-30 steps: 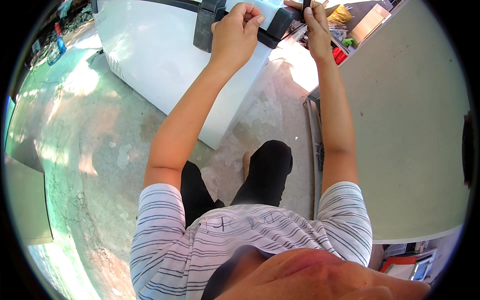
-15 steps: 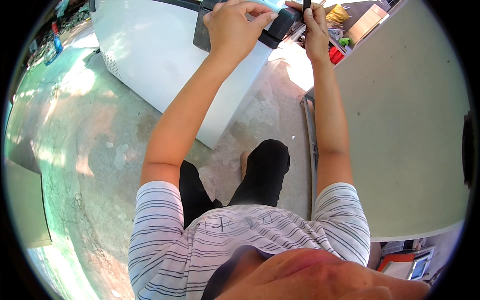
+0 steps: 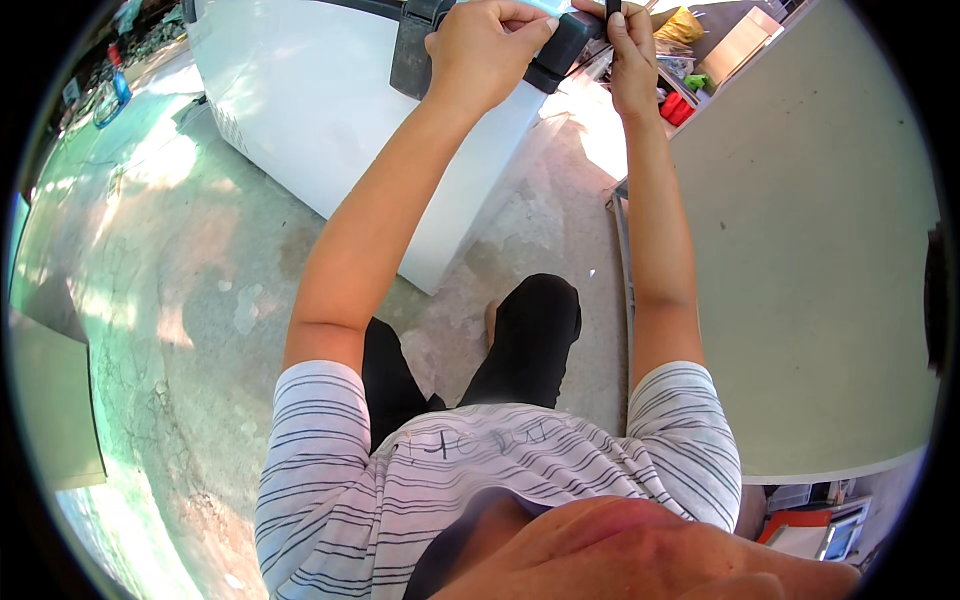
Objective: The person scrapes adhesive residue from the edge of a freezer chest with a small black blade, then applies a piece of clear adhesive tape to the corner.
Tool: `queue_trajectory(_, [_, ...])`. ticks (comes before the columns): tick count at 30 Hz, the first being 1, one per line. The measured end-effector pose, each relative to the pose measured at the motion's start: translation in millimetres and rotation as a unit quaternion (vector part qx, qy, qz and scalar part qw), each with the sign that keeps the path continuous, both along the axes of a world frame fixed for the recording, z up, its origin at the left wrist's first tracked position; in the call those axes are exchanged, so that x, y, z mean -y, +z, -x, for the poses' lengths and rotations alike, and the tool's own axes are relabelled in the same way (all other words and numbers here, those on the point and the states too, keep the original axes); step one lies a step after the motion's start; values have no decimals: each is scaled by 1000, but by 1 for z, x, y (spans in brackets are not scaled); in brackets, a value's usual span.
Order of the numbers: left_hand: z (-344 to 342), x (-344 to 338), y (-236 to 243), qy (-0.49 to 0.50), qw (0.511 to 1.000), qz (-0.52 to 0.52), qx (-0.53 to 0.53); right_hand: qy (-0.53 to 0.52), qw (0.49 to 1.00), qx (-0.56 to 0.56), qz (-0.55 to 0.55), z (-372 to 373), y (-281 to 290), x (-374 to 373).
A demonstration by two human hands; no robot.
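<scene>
White cabinet [image 3: 310, 100], upper left to centre: holds its place. Left hand [image 3: 478, 55], top centre: fingertips have shifted right over the last second, now just beside the dark block; fingers bent toward thumb, can't tell if gripping. Right hand [image 3: 633, 70], top right of centre: barely moved, thumb and fingers pinching the black piece. Dark block [image 3: 565, 45], between hands, on cabinet's edge: no visible shift. Black piece [image 3: 613, 8], cut by top edge. My read: both hands now working close around the block.

Bright daylight, dappled glare on floor [image 3: 230, 350], black-rimmed fisheye distortion
</scene>
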State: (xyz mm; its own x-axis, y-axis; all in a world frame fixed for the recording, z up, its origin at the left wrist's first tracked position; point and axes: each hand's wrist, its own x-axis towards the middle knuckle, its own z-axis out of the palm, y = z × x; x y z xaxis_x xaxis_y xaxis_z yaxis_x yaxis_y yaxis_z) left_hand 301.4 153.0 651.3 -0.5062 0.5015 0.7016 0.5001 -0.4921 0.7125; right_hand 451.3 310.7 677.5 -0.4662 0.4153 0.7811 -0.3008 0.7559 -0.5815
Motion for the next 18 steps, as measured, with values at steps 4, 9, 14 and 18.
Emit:
queue_trajectory(4, [0, -2, 2, 74, 992, 2, -106, -20, 1000, 7, -16, -3, -1, -1])
queue_trajectory(9, [-8, -9, 0, 211, 949, -56, -228, -25, 999, -1, -24, -2, 0, 3])
queue_trajectory(14, [0, -13, 19, 268, 925, -120, -239, -28, 999, 12, -21, -3, -1, -2])
queue_trajectory(18, [19, -4, 45, 232, 930, -183, -216, -18, 1000, 4, -1, -2, -1, 0])
